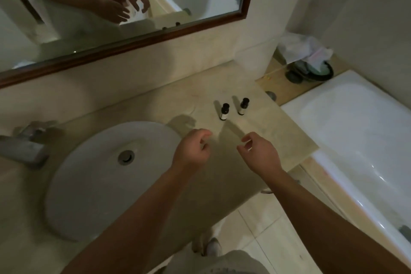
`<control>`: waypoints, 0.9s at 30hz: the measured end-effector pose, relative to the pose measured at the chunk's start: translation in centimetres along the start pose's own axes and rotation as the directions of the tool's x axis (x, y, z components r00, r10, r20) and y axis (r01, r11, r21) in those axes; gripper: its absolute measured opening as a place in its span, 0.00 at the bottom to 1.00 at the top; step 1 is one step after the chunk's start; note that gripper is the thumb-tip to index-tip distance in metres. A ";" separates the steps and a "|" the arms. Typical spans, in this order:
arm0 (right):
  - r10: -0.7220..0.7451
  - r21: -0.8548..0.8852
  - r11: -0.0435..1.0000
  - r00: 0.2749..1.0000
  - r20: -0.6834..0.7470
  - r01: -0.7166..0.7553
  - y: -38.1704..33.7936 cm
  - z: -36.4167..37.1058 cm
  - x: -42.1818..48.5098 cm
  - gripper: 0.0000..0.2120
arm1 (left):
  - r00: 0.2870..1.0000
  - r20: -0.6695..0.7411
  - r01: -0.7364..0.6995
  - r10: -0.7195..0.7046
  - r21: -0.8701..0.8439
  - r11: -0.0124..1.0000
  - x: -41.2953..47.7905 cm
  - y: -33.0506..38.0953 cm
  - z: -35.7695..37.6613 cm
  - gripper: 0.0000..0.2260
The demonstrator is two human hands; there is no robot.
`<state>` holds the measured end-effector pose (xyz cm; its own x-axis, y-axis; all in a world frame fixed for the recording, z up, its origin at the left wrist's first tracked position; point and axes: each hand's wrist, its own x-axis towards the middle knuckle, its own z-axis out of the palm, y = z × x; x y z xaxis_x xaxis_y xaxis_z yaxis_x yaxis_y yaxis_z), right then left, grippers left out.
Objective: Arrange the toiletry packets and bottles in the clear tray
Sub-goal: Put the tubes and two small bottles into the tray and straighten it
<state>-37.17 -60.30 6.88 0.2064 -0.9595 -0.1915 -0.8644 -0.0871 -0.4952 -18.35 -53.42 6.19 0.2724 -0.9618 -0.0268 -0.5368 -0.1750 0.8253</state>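
Beige marble counter (255, 122) beside the sink (106, 176) carried two small bottles (224, 111) upright, near each other, probably for easy reach. Our left hand (192, 150) and right hand (259, 153) hovered just short, loosely curled, empty. We saw no clear tray.

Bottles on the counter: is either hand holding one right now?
No: both small bottles stand upright on the counter, beyond the empty left hand and right hand.

Bare beige stone bench (182, 95) lies open behind and left of two small upright black-capped bottles (224, 111) (243, 106); narrow gap between them. White round sink (89, 184) bounds left, white bathtub (355, 129) right.
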 end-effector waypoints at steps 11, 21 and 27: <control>0.012 0.060 0.998 1.000 -0.018 -0.011 2.8 -0.7 10.3 0.24 | 0.975 -0.019 0.223 -0.222 0.065 0.973 10.1 1.3 4.2 0.23; -0.110 0.157 0.984 0.979 0.173 0.083 4.4 1.2 20.3 0.24 | 0.897 -0.168 0.425 -0.408 0.079 0.902 15.9 1.0 10.9 0.20; -0.249 0.231 0.952 0.943 0.220 0.198 3.2 1.3 20.4 0.06 | 0.858 -0.189 0.475 -0.477 -0.056 0.878 14.9 1.4 10.3 0.10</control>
<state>-35.18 -79.79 0.28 0.5109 -0.8245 -0.2431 -0.6763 -0.2110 -0.7057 -23.29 -70.18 1.17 0.6407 -0.7024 -0.3099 -0.2970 -0.5990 0.7436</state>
